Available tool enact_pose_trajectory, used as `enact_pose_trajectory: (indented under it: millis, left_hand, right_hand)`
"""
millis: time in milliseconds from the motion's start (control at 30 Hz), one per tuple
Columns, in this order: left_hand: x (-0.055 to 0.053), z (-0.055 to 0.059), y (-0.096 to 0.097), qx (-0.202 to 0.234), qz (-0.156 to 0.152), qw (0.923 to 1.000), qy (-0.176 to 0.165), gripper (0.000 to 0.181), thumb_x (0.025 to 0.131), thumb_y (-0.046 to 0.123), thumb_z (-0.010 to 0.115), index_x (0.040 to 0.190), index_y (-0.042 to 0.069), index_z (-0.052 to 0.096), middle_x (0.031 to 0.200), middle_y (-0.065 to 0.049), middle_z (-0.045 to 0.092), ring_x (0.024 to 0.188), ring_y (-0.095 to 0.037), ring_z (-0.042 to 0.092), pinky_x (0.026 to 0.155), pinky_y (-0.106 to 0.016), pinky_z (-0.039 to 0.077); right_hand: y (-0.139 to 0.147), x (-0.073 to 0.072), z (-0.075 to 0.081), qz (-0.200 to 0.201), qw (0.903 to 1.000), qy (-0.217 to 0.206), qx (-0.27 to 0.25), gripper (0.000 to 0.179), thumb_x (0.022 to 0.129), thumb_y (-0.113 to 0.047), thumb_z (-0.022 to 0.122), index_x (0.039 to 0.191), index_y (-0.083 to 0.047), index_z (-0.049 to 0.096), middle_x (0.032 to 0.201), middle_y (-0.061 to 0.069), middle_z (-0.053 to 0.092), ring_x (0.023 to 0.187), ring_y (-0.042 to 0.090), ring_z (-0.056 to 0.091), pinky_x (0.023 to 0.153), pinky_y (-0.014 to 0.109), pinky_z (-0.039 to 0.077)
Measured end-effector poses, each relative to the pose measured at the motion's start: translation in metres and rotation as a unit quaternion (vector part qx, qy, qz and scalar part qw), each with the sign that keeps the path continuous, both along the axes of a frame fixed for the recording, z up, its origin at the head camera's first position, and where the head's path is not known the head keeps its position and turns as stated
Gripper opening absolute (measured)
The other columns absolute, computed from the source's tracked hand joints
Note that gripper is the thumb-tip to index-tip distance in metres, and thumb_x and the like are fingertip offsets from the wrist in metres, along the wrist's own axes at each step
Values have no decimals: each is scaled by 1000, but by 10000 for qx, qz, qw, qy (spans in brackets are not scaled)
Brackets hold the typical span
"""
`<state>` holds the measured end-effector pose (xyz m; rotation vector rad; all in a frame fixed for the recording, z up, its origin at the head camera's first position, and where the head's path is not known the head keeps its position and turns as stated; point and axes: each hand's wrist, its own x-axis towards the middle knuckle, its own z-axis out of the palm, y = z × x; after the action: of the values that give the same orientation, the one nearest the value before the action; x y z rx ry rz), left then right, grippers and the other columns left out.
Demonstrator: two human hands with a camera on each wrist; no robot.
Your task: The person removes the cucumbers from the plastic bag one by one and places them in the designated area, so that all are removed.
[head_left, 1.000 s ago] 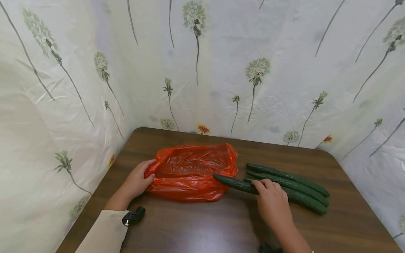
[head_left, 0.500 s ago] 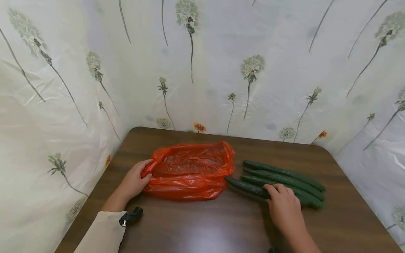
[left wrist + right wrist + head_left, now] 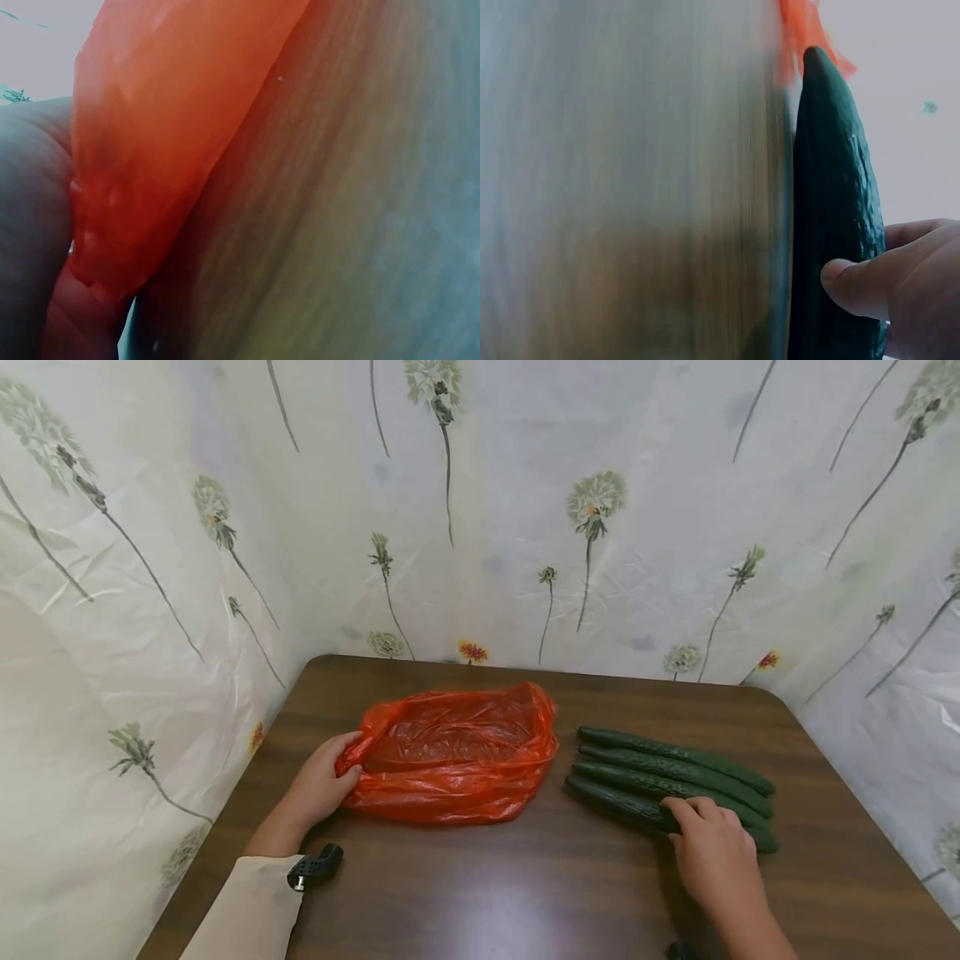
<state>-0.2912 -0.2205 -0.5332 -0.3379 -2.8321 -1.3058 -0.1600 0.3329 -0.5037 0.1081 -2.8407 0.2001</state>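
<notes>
My left hand (image 3: 321, 787) grips the left edge of a red plastic bag (image 3: 450, 795), whose wide mouth gapes upward. In the left wrist view the thin red film (image 3: 161, 142) runs down to the fingers. To the right, my right hand (image 3: 716, 852) holds a long dark green cucumber (image 3: 618, 802) by its near part, thumb on one side and fingers on the other. This cucumber lies at the front of a row, alongside three more cucumbers (image 3: 675, 756). Its tapered tip points left toward the bag, and the right wrist view shows its bumpy skin (image 3: 836, 187).
Everything rests on a dark brown wooden table (image 3: 450, 893) with rounded far corners. A pale curtain (image 3: 495, 510) printed with dandelions hangs behind and to both sides. A black wrist strap (image 3: 315, 867) sits on my left wrist.
My right hand has drawn the cucumber rightward, from its tip overlapping the bag's edge to lying in line with the other cucumbers. The left hand keeps its grip on the bag.
</notes>
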Motion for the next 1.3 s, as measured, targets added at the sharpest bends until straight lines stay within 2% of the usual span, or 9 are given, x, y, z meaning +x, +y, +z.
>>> enact_pose_trajectory:
  millis: [233, 400, 633, 867, 967, 1167, 1300]
  left_hand:
    - [0, 1, -1, -37, 14, 10000, 0, 59, 101, 14, 64, 157, 10, 45, 156, -18, 48, 135, -40, 53, 112, -61, 47]
    - [1, 0, -2, -56, -1, 10000, -29, 60, 101, 14, 64, 157, 10, 45, 157, -19, 47, 136, -40, 52, 112, -61, 46]
    - [0, -1, 0, -82, 7, 9999, 62, 59, 101, 14, 65, 157, 10, 45, 157, -19, 47, 136, -41, 52, 112, -62, 46]
    - [2, -6, 2, -70, -35, 10000, -57, 59, 101, 15, 64, 156, 11, 46, 156, -19, 48, 134, -40, 53, 110, -61, 48]
    - [3, -7, 2, -32, 10, 10000, -77, 58, 101, 15, 65, 156, 12, 46, 156, -18, 48, 135, -40, 53, 111, -61, 48]
    - [5, -9, 0, 30, 15, 10000, -75, 59, 101, 14, 64, 157, 10, 45, 157, -19, 47, 136, -41, 52, 111, -62, 47]
    - [3, -9, -1, 53, -38, 9999, 137, 58, 100, 12, 65, 156, 13, 48, 156, -19, 48, 135, -40, 53, 111, -62, 47]
  right_hand:
    - [12, 7, -3, -106, 9998, -153, -45, 55, 82, -5, 86, 133, -7, 66, 120, 25, 64, 100, 53, 58, 63, 61, 53]
    - [17, 9, -2, -215, 9993, -298, -85, 54, 84, -6, 85, 134, -7, 65, 122, 27, 62, 101, 55, 57, 62, 62, 52]
    - [23, 2, -3, -169, 9995, -273, 21, 56, 82, -5, 86, 134, -7, 65, 121, 27, 64, 100, 52, 60, 67, 64, 53]
    - [25, 3, -15, -127, 9998, -127, 40, 55, 79, -4, 88, 130, -7, 67, 117, 25, 66, 95, 50, 62, 64, 63, 53]
    - [23, 3, -17, -188, 9996, -194, 13, 55, 79, -4, 88, 130, -7, 67, 117, 25, 66, 94, 50, 62, 62, 61, 53]
    - [20, 1, -17, -293, 9978, -595, -35, 55, 82, -6, 86, 133, -6, 65, 120, 27, 64, 93, 47, 62, 59, 55, 53]
    - [21, -1, -18, -252, 9980, -587, -35, 55, 82, -6, 86, 133, -6, 65, 120, 27, 65, 95, 46, 62, 60, 55, 54]
